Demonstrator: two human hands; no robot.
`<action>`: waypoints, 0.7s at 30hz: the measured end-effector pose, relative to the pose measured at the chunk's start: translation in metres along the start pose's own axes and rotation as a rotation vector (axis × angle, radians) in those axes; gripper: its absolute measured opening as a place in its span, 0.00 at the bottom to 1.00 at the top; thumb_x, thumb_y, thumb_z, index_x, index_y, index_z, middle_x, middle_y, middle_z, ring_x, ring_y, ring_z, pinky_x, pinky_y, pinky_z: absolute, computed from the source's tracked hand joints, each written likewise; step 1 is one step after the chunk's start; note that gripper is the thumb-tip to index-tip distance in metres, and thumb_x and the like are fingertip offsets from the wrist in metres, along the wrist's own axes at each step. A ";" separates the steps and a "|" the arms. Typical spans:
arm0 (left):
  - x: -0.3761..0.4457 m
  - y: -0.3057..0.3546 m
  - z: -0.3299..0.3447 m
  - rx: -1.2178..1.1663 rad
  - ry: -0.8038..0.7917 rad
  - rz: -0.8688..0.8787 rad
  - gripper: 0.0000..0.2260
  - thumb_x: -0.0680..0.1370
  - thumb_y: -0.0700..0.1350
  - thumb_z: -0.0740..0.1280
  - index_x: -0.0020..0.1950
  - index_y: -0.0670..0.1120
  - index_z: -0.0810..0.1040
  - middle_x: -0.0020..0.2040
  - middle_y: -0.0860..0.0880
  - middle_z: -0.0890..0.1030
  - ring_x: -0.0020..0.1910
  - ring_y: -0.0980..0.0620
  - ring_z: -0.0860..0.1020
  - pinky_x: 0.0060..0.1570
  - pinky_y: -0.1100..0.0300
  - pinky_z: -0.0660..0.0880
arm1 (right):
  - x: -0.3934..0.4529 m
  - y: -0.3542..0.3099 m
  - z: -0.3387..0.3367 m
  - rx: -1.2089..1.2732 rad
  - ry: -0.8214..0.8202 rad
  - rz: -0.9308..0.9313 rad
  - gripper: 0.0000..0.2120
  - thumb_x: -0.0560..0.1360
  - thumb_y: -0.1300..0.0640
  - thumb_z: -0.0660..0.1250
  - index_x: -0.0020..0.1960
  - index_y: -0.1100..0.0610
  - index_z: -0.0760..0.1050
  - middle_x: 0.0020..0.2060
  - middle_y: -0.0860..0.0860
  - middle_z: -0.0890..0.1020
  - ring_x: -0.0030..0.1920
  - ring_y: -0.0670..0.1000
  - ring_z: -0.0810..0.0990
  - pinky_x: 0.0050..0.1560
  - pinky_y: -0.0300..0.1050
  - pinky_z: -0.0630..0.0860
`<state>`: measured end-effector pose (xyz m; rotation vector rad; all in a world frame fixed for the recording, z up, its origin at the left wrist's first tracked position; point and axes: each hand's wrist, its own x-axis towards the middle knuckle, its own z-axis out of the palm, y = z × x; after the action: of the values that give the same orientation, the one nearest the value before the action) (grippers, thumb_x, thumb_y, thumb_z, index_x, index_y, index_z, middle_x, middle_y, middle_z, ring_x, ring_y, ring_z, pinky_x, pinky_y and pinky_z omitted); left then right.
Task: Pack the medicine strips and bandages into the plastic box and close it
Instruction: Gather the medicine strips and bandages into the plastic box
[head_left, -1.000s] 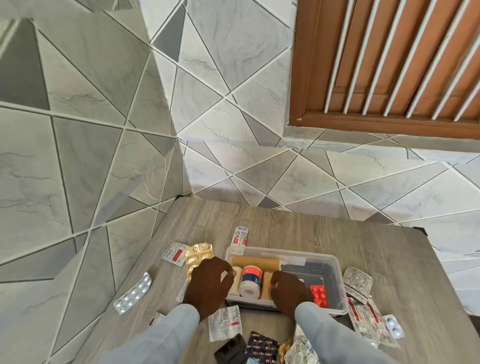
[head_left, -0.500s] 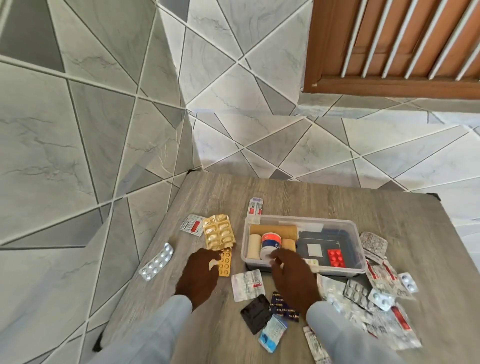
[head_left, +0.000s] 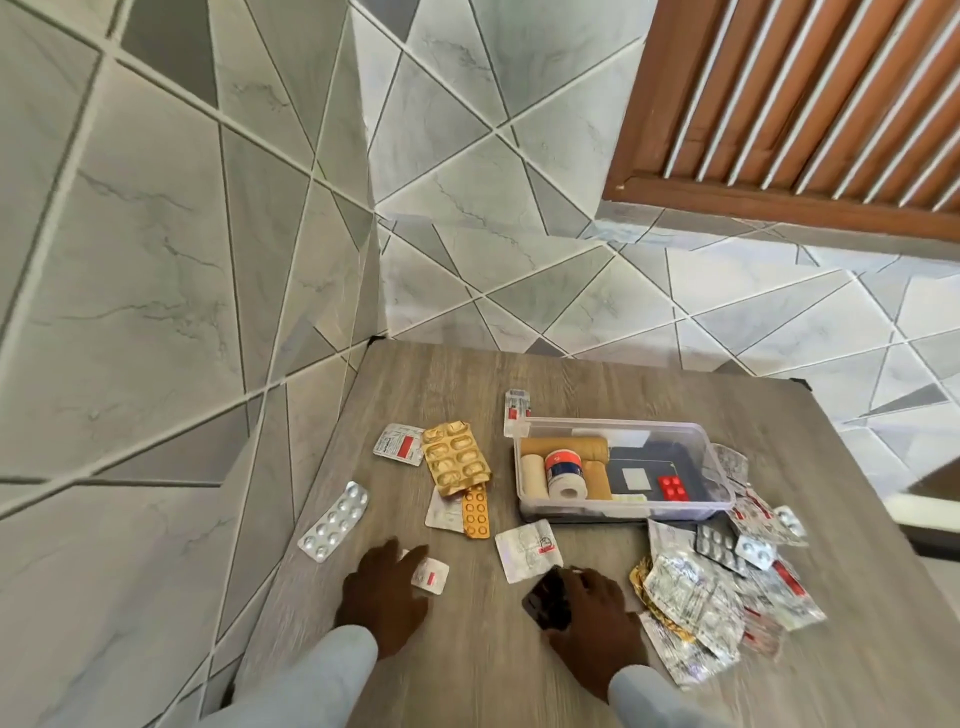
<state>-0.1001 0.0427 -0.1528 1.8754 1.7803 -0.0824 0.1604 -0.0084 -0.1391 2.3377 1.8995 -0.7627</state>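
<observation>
At lower centre the left hand (head_left: 383, 597) lies spread on the wooden table (head_left: 649, 384), fingertips touching a small white strip (head_left: 430, 574). To its right, the right hand (head_left: 589, 618) curls over a dark strip (head_left: 545, 597). The open plastic box (head_left: 623, 514) sits above it, holding bandage rolls (head_left: 563, 448).

wood-grain table (head_left: 597, 379) pushed into a room corner, grey-brown top, dark caps on its far corners. walls (head_left: 156, 270) on the left and behind are tiled in pale grey marble-look pieces cut into triangles and odd polygons, a few darker grey, with light grout lines. upper right: brown wooden shutter (head_left: 810, 98) with vertical slats, bright light showing through the gaps, thick frame along its bottom edge. even daylight, soft shadows.
</observation>
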 end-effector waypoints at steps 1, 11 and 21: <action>0.000 0.004 0.001 0.032 0.007 0.012 0.27 0.77 0.55 0.62 0.74 0.61 0.58 0.79 0.49 0.53 0.77 0.48 0.52 0.73 0.49 0.55 | -0.001 -0.004 0.000 -0.009 0.005 -0.012 0.32 0.70 0.45 0.65 0.72 0.45 0.58 0.70 0.48 0.64 0.70 0.54 0.61 0.65 0.56 0.67; 0.010 0.021 -0.002 0.059 0.015 0.049 0.09 0.75 0.49 0.63 0.55 0.53 0.71 0.57 0.51 0.76 0.59 0.47 0.73 0.58 0.51 0.69 | 0.013 -0.018 -0.009 0.066 -0.026 0.084 0.38 0.68 0.48 0.71 0.72 0.46 0.57 0.71 0.49 0.62 0.70 0.55 0.61 0.66 0.55 0.68; 0.038 0.077 0.008 -0.446 -0.135 -0.090 0.09 0.72 0.39 0.68 0.46 0.53 0.76 0.51 0.50 0.80 0.48 0.52 0.79 0.44 0.59 0.79 | 0.055 0.000 -0.024 0.128 -0.193 0.018 0.35 0.58 0.41 0.74 0.59 0.51 0.64 0.56 0.53 0.72 0.59 0.57 0.72 0.58 0.50 0.73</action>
<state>-0.0205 0.0754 -0.1488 1.4396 1.6298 0.1420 0.1759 0.0492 -0.1393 2.2506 1.7971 -1.0956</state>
